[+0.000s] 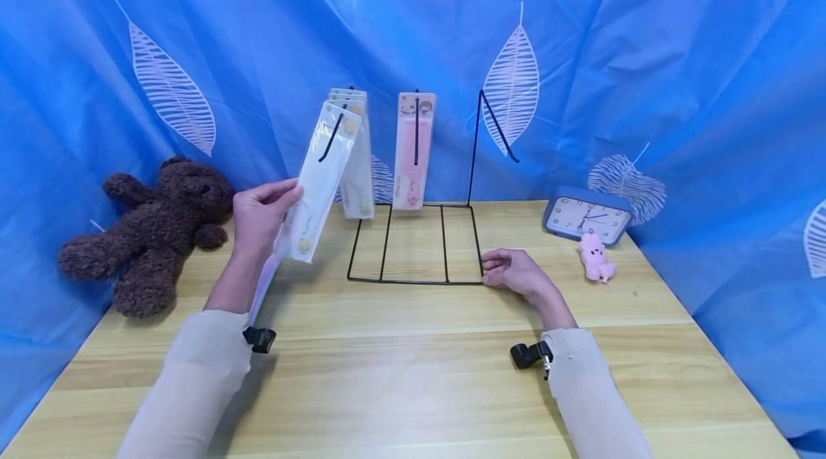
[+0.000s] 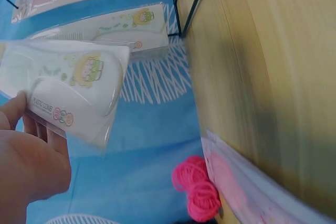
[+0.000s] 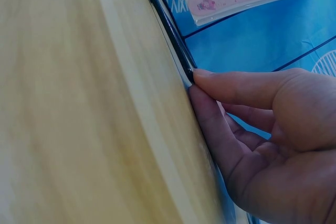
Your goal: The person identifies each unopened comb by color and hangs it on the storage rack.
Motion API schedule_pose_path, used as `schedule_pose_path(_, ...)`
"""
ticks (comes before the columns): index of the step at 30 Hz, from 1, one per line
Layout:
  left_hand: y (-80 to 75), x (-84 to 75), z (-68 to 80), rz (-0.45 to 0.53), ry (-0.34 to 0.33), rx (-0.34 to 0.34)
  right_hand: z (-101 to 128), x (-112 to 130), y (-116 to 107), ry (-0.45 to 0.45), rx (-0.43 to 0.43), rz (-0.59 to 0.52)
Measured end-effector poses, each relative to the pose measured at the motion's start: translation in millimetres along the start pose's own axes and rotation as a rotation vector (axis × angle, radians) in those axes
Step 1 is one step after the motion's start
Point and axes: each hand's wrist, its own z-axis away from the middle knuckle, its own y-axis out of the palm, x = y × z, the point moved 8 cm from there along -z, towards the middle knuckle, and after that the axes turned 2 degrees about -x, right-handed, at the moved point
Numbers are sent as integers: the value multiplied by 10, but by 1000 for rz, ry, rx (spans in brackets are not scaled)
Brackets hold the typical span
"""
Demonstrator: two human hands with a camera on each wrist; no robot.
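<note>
My left hand [image 1: 261, 219] pinches the lower part of a white comb packet [image 1: 323, 176], thumb on its front. The packet's top hole sits at the tip of a black hook [image 1: 331, 138] on the wire rack [image 1: 413, 278]. In the left wrist view my fingers [image 2: 26, 150] are behind the same packet [image 2: 71, 90]. More white comb packets [image 1: 357, 172] and a pink comb packet [image 1: 413, 150] hang on the rack. My right hand [image 1: 513, 272] rests on the table, with a fingertip [image 3: 210, 77] touching the rack's base wire [image 3: 176, 45] at its front right corner.
A brown teddy bear [image 1: 151, 229] lies at the table's left edge. A blue clock [image 1: 587, 215] and a small pink plush toy [image 1: 595, 257] sit at the right. Another clear packet [image 2: 247, 192] and pink loops [image 2: 197, 192] show below my left wrist. Blue leaf-print cloth [image 1: 677, 86] surrounds the wooden table [image 1: 413, 373].
</note>
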Motion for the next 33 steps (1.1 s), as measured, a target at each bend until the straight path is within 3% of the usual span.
schedule_pose_path(6, 178, 96, -8, 53, -70, -32, 4, 4, -2, 2, -3, 6)
schedule_pose_path(21, 447, 287, -128, -58, -162, -14, 11, 19, 15, -8, 4, 8)
schedule_pose_path(29, 495, 328, -166, -110, -153, 24, -12, -12, 1, -5, -2, 13)
schedule_pose_path(33, 436, 390, -153, -141, -193, 31, -17, -18, -9, -3, -5, 14)
